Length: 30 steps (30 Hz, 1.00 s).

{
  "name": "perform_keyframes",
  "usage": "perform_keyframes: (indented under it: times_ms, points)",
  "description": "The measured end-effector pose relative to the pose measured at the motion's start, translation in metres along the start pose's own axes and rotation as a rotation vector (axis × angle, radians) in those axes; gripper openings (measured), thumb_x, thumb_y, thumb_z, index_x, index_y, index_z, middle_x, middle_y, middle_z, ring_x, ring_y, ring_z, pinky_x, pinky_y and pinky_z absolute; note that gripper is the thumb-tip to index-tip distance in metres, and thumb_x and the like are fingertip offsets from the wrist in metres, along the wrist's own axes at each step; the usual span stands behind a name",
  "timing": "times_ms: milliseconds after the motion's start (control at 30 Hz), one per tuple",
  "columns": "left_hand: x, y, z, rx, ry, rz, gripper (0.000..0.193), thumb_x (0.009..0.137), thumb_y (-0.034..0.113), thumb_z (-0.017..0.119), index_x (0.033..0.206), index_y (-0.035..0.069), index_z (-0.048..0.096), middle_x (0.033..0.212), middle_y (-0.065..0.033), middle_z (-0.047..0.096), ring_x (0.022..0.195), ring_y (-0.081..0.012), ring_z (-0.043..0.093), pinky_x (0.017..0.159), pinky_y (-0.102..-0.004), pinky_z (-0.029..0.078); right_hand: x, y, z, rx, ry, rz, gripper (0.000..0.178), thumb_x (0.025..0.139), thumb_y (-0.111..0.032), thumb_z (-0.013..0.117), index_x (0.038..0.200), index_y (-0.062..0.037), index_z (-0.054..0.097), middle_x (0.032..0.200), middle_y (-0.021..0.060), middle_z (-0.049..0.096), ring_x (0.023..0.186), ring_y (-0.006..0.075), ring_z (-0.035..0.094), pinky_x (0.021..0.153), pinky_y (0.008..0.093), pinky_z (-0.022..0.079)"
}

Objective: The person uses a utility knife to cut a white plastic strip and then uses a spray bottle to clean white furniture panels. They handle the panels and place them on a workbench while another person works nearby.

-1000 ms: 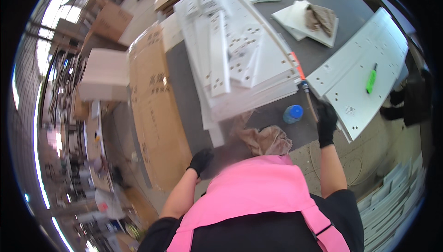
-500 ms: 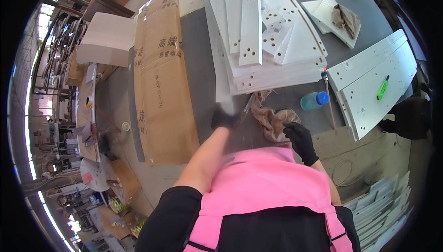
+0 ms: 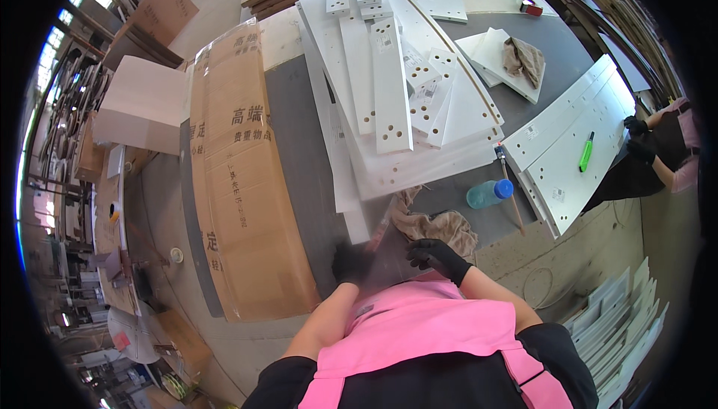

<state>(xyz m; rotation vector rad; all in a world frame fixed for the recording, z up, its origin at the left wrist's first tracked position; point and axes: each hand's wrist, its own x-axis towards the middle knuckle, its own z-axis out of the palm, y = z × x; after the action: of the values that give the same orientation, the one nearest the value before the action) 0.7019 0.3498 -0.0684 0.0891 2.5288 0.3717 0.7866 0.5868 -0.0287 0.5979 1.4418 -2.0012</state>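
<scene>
My left hand (image 3: 351, 263), black-gloved and smeared by motion, is low by the table's near edge. Its fingers look closed at the end of a narrow white strip (image 3: 357, 227) and a blurred, see-through reddish strip (image 3: 380, 233); which one it holds I cannot make out. My right hand (image 3: 440, 258), also gloved, hovers with bent fingers apart and nothing visible in them. Just beyond it lies a crumpled brown rag (image 3: 445, 231). White drilled panels (image 3: 441, 173) are stacked ahead, with smaller drilled boards (image 3: 390, 87) on top.
A long taped carton (image 3: 239, 177) lies left. Right of the rag stand a blue-capped bottle (image 3: 486, 194) and a thin stick (image 3: 516, 203). Further right, a green cutter (image 3: 586, 153) rests on white panels (image 3: 550, 154). A co-worker's gloved hands (image 3: 637, 139) are at their far edge.
My left hand has drawn back toward me, and the white and see-through strips show nearer too. My right hand has moved left and nearer my left hand. The co-worker's hands have come into view.
</scene>
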Motion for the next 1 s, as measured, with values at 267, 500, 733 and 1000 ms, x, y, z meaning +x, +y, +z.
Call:
perform_keyframes:
  times_ms: [267, 500, 733, 1000]
  points:
    - [-0.028, 0.025, -0.040, 0.012, -0.138, 0.157, 0.038, 0.083, 0.042, 0.060, 0.113, 0.019, 0.066, 0.104, -0.0226, 0.066, 0.096, -0.0396, 0.065, 0.083, -0.0490, 0.052, 0.020, 0.007, -0.003, 0.132, 0.035, -0.013, 0.023, 0.091, -0.022, 0.058, 0.107, -0.0059, 0.064, 0.093, 0.0030, 0.067, 0.082, 0.0133, 0.064, 0.069, 0.0286, 0.052]
    - [-0.032, 0.026, -0.027, 0.196, -0.278, 0.136, 0.047, 0.091, 0.049, 0.046, 0.103, 0.009, 0.069, 0.098, -0.0202, 0.069, 0.091, -0.0386, 0.067, 0.079, -0.0480, 0.054, 0.062, 0.046, 0.009, 0.184, -0.077, 0.176, 0.023, 0.090, -0.026, 0.060, 0.099, -0.0067, 0.067, 0.088, 0.0057, 0.067, 0.077, 0.0162, 0.065, 0.066, 0.0311, 0.055]
    - [-0.037, 0.036, -0.012, 0.190, -0.228, 0.194, 0.040, 0.094, 0.041, 0.047, 0.103, 0.009, 0.067, 0.097, -0.0211, 0.069, 0.091, -0.0386, 0.067, 0.078, -0.0467, 0.054, 0.058, 0.010, 0.023, 0.118, -0.292, -0.007, 0.009, 0.087, -0.018, 0.059, 0.084, -0.0103, 0.063, 0.072, 0.0011, 0.060, 0.059, 0.0132, 0.057, 0.052, 0.0271, 0.046]
    - [-0.021, 0.039, 0.002, 0.142, -0.310, 0.220, 0.042, 0.093, 0.039, 0.052, 0.112, 0.004, 0.063, 0.098, -0.0245, 0.067, 0.093, -0.0384, 0.065, 0.079, -0.0477, 0.052, 0.067, 0.017, 0.026, -0.321, -0.133, -0.419, 0.025, 0.079, -0.023, 0.067, 0.086, 0.0010, 0.066, 0.084, 0.0197, 0.067, 0.074, 0.0288, 0.065, 0.073, 0.0371, 0.050]
